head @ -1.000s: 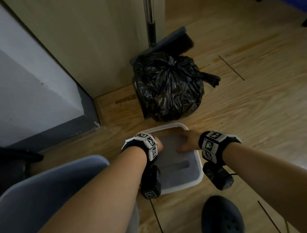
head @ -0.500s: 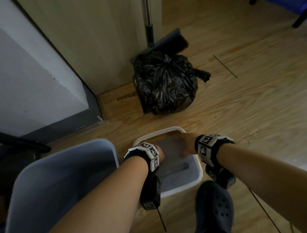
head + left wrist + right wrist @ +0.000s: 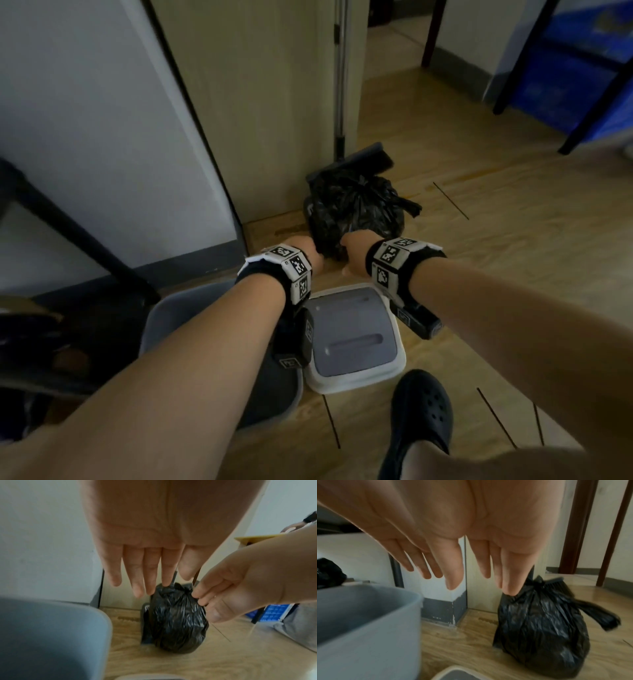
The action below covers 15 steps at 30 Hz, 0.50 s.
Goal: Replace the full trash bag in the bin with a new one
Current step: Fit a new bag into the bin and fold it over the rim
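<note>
The tied full black trash bag (image 3: 359,209) (image 3: 178,622) (image 3: 539,628) stands on the wooden floor by the wall. The grey bin (image 3: 164,315) (image 3: 51,635) (image 3: 359,615) is under my left forearm, and I see no bag in it. Its white lid with a grey top (image 3: 356,339) lies flat on the floor between my arms. My left hand (image 3: 305,251) (image 3: 171,577) and right hand (image 3: 352,250) (image 3: 471,580) hover side by side just before the bag, fingers straight and empty. Whether a fingertip touches the bag cannot be told.
A broom and dustpan (image 3: 349,164) lean on the wall behind the bag. My black clog (image 3: 421,411) stands right of the lid. A dark table leg (image 3: 68,222) crosses the left. Blue crates (image 3: 565,85) sit far right. Some black plastic (image 3: 327,572) lies beyond the bin.
Both hands have let go of the lid, which now lies alone on the floor, and have risen forward toward the black bag. The head view has lifted.
</note>
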Motion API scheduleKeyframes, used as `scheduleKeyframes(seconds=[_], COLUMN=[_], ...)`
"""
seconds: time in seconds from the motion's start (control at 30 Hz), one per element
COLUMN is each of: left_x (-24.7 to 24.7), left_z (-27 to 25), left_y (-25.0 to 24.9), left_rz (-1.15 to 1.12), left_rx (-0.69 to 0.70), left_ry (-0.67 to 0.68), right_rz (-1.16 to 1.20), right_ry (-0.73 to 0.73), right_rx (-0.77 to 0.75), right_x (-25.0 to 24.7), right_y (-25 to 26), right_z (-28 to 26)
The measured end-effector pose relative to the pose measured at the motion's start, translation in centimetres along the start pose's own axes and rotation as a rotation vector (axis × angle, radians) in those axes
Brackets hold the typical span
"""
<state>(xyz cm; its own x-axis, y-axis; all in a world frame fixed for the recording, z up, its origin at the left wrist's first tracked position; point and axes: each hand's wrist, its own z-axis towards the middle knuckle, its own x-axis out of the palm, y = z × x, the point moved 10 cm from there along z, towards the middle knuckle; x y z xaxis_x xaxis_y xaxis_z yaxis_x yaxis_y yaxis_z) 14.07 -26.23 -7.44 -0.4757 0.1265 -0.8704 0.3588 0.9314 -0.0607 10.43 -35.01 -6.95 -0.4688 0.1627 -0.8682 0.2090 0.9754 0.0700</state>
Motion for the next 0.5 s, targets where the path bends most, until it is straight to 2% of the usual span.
scheduleKeyframes(seconds=[0.07,0.13,0.27,0.5], left_x=[-2.5,-4.1,-5.0,-2.7], left_z=[-2.6,-6.3,-12.6,-21.2], left_y=[1.6,3.6,8.8,19.3], left_rz=[-0.114,-0.135,-0.12,-0.169], left_rx=[0.024,0.013,-0.041,-0.187], left_ry=[-0.124,-0.187,-0.244,-0.275], right_rz=[-0.008,-0.051,-0.186,-0.283], right_ry=[-0.031,-0.079,-0.177,-0.204], right_rx=[-0.033,-0.077,-0.203,-0.411], right_x=[-1.8,-3.3,-5.0,-4.1], right_y=[2.4,4.7,11.1,23.3], right_z=[-2.3,-4.4,-8.6,-13.8])
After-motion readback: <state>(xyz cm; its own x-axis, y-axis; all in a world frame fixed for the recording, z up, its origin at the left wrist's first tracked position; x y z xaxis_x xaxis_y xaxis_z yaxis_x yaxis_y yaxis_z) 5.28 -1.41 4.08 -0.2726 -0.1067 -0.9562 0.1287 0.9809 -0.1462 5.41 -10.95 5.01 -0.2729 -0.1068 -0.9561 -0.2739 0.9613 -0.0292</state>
